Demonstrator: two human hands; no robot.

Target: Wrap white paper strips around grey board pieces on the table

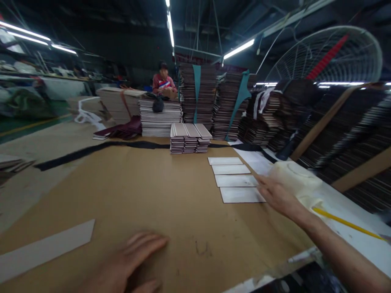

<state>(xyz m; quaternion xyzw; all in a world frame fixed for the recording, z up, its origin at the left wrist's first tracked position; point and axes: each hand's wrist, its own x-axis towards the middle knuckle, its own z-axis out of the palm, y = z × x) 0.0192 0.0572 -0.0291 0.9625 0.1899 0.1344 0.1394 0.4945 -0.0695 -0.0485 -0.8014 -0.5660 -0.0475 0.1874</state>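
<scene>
Several white rectangular strips [238, 181] lie in an overlapping column on the brown table covering [159, 195]. At their right ends is my right hand [276, 195], fingers stretched out flat by the lower strips; whether it presses on them I cannot tell. My left hand [131, 258], a bit blurred, hovers low over the covering with its fingers apart and nothing between them. To its left lies a longer pale strip [55, 248], cut off by the frame edge. Beyond the white strips stand small stacks of pinkish folded-looking pieces [191, 140].
Tall stacks of dark sheets [201, 97] line the back and right. A cream-coloured container [295, 179] and a yellow stick [348, 221] sit on the right, below a large fan [330, 57]. A person [165, 81] is behind the stacks. A black strip [91, 152] crosses the table.
</scene>
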